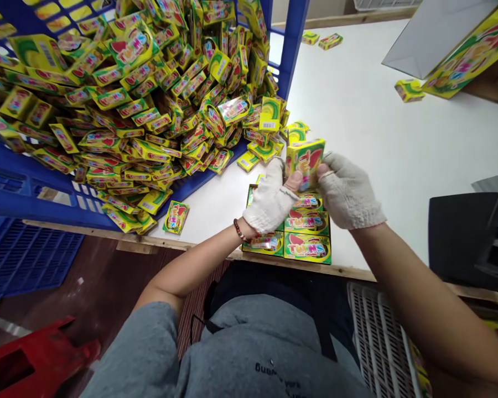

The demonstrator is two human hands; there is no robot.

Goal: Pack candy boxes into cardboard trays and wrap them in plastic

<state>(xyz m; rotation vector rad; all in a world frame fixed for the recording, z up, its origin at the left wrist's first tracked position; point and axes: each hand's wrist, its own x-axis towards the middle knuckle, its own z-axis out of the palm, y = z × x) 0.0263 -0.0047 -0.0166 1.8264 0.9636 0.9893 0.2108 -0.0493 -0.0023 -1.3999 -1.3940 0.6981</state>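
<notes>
Both my hands wear white gloves that leave the fingertips bare. Between them they grip a small yellow-green candy box (306, 160) printed "TWINS", held upright just above an open carton. My left hand (268, 199) has its thumb on the box's front, and my right hand (346, 188) pinches its right side. Beneath them lies the carton (331, 249), with rows of the same boxes (307, 246) lying flat in it; my left hand and forearm cover part of it. Just beyond my left hand, several loose boxes (268, 148) lie on the white table.
A tipped blue crate (292, 50) at the left spills a large heap of candy boxes (149, 110). One box (176, 216) lies near the table's front edge. At right stand a printed display carton (473, 55) and a black object (460, 237). A white basket (377, 331) sits below the table.
</notes>
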